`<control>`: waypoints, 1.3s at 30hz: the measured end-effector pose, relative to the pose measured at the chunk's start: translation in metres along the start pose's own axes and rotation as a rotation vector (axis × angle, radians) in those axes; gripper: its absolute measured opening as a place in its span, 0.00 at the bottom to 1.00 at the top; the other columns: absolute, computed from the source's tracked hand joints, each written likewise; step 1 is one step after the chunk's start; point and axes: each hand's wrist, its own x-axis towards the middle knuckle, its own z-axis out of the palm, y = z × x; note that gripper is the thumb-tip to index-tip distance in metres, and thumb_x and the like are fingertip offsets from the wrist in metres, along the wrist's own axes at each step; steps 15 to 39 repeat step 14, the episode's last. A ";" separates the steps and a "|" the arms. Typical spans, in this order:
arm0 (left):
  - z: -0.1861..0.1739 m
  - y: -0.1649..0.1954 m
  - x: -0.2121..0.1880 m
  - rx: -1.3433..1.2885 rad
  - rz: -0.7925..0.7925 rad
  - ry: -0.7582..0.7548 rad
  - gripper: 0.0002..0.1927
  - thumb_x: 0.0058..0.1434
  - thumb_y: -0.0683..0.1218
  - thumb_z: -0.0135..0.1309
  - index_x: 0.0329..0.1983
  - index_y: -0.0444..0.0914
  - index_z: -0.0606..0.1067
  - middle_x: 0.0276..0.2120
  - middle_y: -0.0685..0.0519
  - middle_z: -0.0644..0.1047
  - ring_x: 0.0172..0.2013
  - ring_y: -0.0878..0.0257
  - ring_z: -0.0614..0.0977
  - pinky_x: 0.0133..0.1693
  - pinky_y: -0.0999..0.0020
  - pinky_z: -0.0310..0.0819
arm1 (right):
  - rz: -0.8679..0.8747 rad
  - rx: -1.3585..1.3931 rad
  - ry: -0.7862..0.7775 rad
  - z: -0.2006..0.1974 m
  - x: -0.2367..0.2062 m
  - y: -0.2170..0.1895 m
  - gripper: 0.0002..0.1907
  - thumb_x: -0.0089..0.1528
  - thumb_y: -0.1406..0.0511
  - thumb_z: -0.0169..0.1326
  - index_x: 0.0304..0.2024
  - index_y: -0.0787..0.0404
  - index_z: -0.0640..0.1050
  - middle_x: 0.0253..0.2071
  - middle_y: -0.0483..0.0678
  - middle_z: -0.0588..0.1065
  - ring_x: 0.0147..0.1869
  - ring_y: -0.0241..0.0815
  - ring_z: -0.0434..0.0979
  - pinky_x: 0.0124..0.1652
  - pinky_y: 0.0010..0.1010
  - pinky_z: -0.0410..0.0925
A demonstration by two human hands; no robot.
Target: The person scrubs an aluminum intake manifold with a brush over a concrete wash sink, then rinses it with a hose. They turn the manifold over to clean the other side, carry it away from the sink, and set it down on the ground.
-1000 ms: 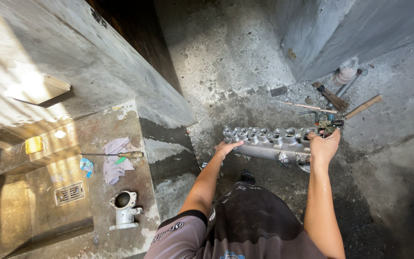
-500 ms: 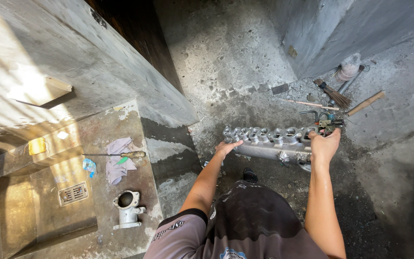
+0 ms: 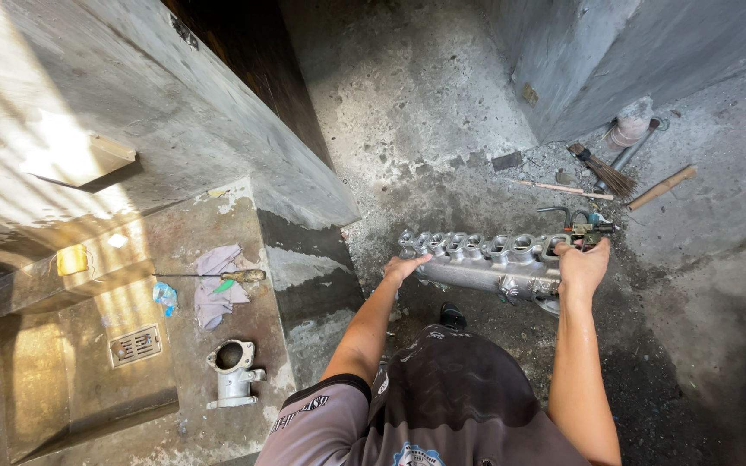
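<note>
A long grey metal manifold (image 3: 485,259) with a row of several round ports lies across the concrete floor in front of me. My left hand (image 3: 403,269) rests on its left end, fingers curled over the edge. My right hand (image 3: 582,267) grips its right end, beside a small cluster of fittings (image 3: 593,230) with a dark hooked lever. Both arms reach down from my dark shirt at the bottom of the view.
A raised concrete ledge (image 3: 295,259) on the left carries a screwdriver (image 3: 218,276), a crumpled rag (image 3: 218,289), a small metal housing (image 3: 233,371), a yellow sponge (image 3: 72,259) and a drain grate (image 3: 135,343). A hand brush (image 3: 602,171), a wooden handle (image 3: 660,188) and a stick (image 3: 559,187) lie by the far wall.
Both hands stay on the ends of the manifold. The view has shifted slightly; nothing else has moved.
</note>
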 end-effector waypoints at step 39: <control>-0.013 -0.005 -0.002 -0.036 -0.001 0.092 0.62 0.40 0.77 0.67 0.64 0.25 0.70 0.65 0.36 0.71 0.66 0.48 0.73 0.65 0.60 0.66 | 0.080 -0.020 0.014 -0.003 0.000 0.003 0.23 0.47 0.82 0.57 0.43 0.62 0.72 0.39 0.42 0.72 0.42 0.36 0.74 0.42 0.28 0.69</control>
